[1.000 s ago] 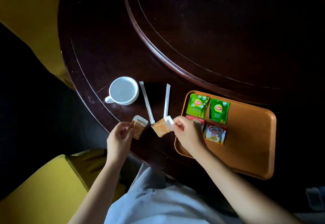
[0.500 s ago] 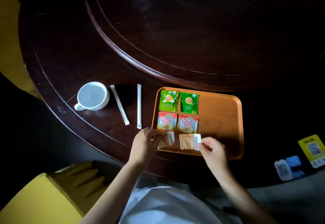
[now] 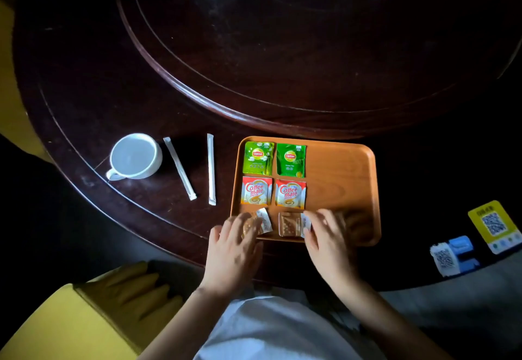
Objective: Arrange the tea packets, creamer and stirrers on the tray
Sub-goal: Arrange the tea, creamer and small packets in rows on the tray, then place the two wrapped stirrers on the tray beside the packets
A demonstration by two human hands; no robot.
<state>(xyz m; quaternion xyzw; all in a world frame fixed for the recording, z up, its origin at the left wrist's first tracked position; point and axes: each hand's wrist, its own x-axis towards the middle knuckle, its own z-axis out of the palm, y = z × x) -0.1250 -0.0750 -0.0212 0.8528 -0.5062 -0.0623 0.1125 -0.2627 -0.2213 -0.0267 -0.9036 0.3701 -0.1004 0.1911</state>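
Two brown packets [image 3: 289,224] lie on the tray [image 3: 341,179] near edge. Left hand [image 3: 233,249] fingers cover one; right hand [image 3: 327,235] fingertips touch the other; grip state indeterminate. Stirrers [image 3: 211,169] remain on the table [image 3: 84,82].

Hands [image 3: 278,242] apparently on tray's [image 3: 350,162] brown packets [image 3: 289,224].

The tray [image 3: 339,184] is orange-brown wood with visible grain; at its far left corner lie two green tea packets [image 3: 258,158] with yellow-and-red logos, and just nearer, two red-and-white creamer packets [image 3: 257,194] lettered in white. Along the tray's near edge are two brown packets [image 3: 289,224] with white ends. Left of the tray, two white stirrers [image 3: 211,169] and a white cup [image 3: 135,156] lie on the dark reddish-brown table [image 3: 282,63].
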